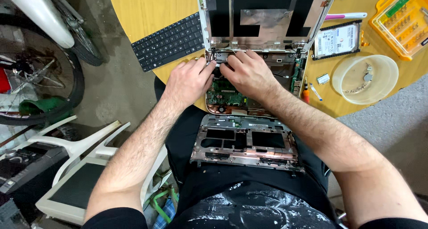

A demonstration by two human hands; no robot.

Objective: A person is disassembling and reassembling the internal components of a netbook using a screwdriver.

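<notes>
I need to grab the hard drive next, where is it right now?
The hard drive lies on the wooden table, right of the opened laptop, between the yellow bit case and the round plastic bowl.

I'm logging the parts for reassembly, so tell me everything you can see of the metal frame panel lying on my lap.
The frame panel is a flat, roughly rectangular piece, silvery grey with coppery tints, apparently metal. It has several rectangular cut-outs showing dark fabric beneath, plus ridges and small tabs along its edges. It lies flat across the person's lap, just below the opened laptop base. The right forearm passes over its upper right corner; neither hand holds it.
</notes>
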